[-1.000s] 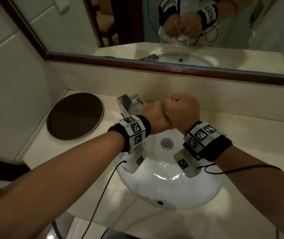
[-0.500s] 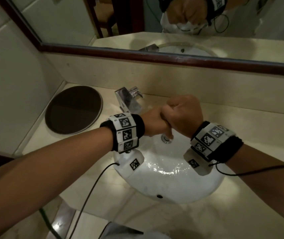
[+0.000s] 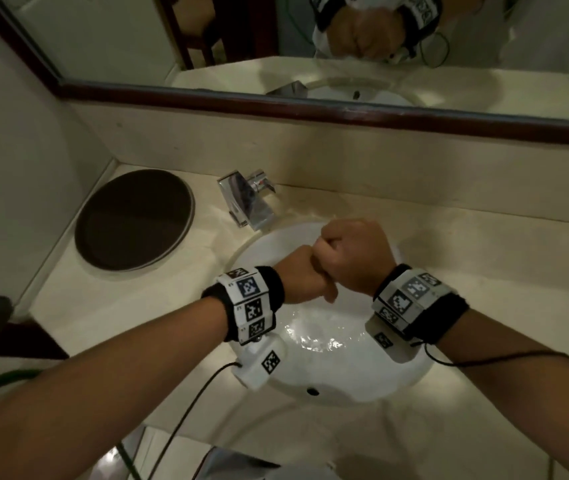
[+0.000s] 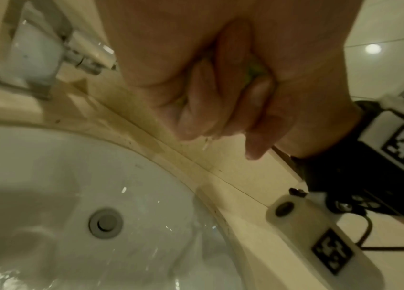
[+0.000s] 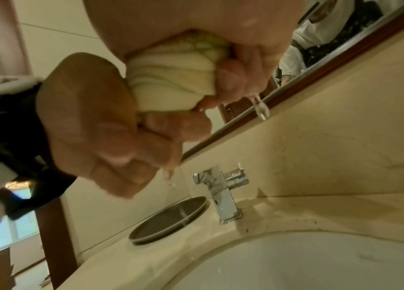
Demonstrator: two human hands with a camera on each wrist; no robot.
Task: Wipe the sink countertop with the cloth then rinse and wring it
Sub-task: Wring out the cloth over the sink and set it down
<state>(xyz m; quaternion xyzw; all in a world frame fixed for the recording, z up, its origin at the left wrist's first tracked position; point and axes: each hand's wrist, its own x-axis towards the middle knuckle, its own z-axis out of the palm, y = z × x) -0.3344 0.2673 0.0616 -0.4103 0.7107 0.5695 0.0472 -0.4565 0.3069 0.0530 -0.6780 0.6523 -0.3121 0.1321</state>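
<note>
Over sink (image 3: 345, 382) — cloth (image 5: 173, 78) bunched inside fingers (image 5: 171, 125); both fists touching.

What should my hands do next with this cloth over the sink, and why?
Probably one more tight twist, keeping both fists over the basin. The cloth is bunched between the left hand and right hand, and water drips from them in the right wrist view, so it looks not yet wrung out.
</note>
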